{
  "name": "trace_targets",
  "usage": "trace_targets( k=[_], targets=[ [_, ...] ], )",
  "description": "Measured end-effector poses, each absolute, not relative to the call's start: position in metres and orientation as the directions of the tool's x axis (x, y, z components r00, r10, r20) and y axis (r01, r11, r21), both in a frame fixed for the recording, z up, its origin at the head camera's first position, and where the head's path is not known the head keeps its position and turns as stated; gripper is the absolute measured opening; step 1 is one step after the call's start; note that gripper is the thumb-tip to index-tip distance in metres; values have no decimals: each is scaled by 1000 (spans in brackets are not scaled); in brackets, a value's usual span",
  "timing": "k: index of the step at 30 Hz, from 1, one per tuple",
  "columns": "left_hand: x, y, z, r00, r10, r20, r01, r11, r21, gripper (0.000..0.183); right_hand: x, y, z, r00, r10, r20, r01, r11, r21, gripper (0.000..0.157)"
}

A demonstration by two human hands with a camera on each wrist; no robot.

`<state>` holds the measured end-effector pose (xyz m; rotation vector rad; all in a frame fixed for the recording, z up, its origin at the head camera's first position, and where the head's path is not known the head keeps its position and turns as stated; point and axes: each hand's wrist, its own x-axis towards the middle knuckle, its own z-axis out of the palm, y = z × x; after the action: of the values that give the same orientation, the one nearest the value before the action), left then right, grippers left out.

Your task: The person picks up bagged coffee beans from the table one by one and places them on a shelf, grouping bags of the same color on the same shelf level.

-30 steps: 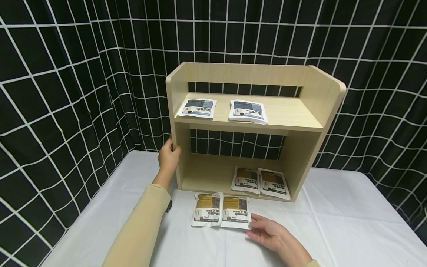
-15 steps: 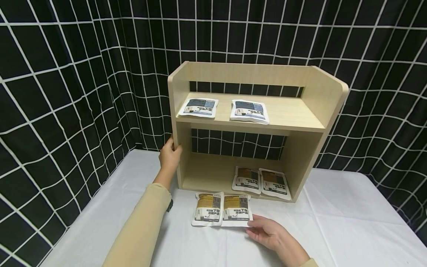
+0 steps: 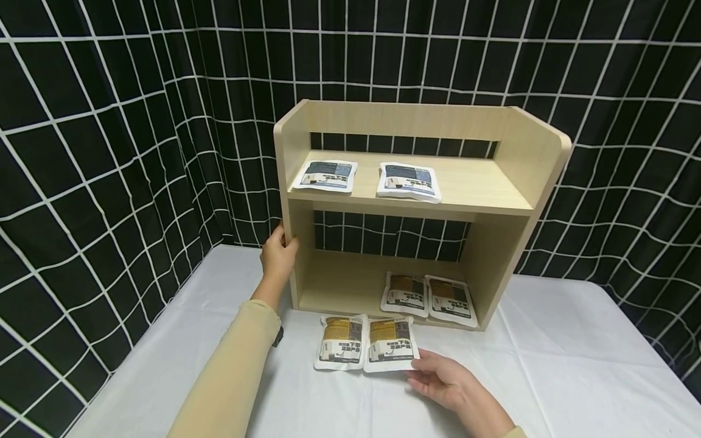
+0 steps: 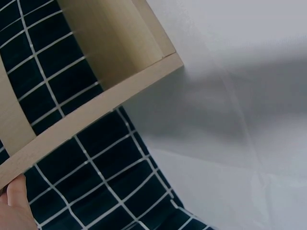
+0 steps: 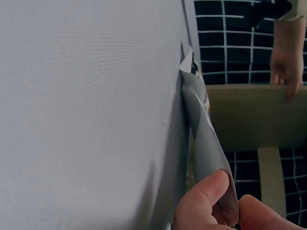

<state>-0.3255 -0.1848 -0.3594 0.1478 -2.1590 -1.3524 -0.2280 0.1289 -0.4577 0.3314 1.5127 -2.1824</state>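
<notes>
A light-wood two-tier shelf stands on the table. At its left side panel, my left hand grips the front edge, thumb in front and some fingers hidden behind; the left wrist view shows only part of that hand. In front of the shelf, my right hand pinches the lower right corner of a white pouch with a gold-brown label. The right wrist view shows this pouch edge-on, its near corner lifted between thumb and fingers. Against its left edge lies a matching pouch on the cloth.
On the upper tier lie two blue-labelled pouches, one at the left and one near the middle. Two brown-labelled pouches sit side by side at the lower tier's right. White cloth covers the table; dark gridded curtains hang behind and left.
The right hand has shifted slightly rightward, and its pouch has turned a little, with its lower right corner raised. My left hand stays on the shelf panel.
</notes>
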Motion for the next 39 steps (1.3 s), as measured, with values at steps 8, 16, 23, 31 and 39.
trace_targets(
  k=[8,16,23,31,39],
  targets=[
    [-328,-187,-360,-822,-380,424,212,488,847,42,-229,137,-450,-867,-282,-410,488,-315,-814,56],
    [-327,-187,-360,-827,-372,421,208,493,845,40,-232,142,-443,-860,-343,-378,489,-343,-802,53],
    [-326,-185,-360,-829,-378,412,202,485,851,40,-234,141,-439,-857,-364,-363,492,-376,-785,51],
    [-326,-185,-360,-829,-376,414,203,486,850,39,-237,137,-430,-857,-385,-343,494,-422,-760,23],
    [-325,-185,-360,-827,-381,413,200,487,850,40,-239,130,-428,-858,-355,-371,506,-454,-733,18]
  ],
)
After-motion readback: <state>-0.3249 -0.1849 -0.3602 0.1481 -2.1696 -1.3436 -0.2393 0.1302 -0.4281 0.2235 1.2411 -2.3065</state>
